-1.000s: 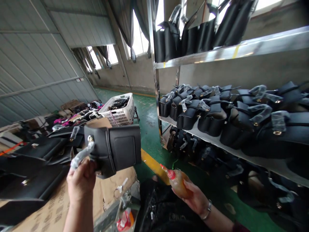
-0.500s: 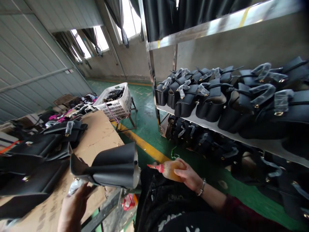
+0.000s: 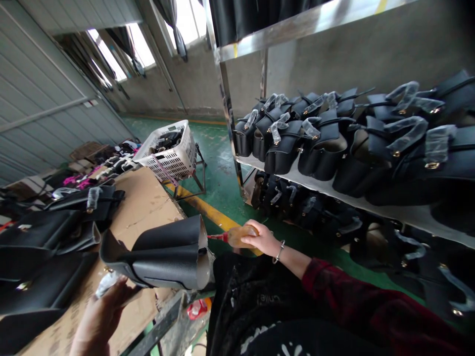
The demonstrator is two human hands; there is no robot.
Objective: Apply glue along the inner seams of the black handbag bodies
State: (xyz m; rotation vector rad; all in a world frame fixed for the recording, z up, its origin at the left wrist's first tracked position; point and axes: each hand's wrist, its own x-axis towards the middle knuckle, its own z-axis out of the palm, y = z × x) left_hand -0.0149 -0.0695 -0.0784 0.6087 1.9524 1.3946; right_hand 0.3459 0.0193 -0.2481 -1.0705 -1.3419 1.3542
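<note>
My left hand (image 3: 106, 306) is closed around the plastic-wrapped handle end of a black handbag (image 3: 163, 257), which lies on its side over the cardboard-covered table edge. The bag's open end faces right. In my right hand (image 3: 265, 237) is a squeeze bottle (image 3: 237, 236) of amber liquid with a red nozzle. Its tip points left, at the rim of the bag's opening; whether it touches cannot be told. Other black bags (image 3: 40, 247) lie flat on the cardboard (image 3: 148, 198) to the left.
A metal rack (image 3: 285, 173) on the right holds rows of black bags with wrapped handles. Beyond the table, a white basket (image 3: 170, 153) with dark pieces stands on a metal stand. A red packet (image 3: 196, 309) sits below the table edge.
My right hand has moved the bottle left and up, bringing its nozzle to the bag's opening. The bag in my left hand has turned slightly, showing more of its inside.
</note>
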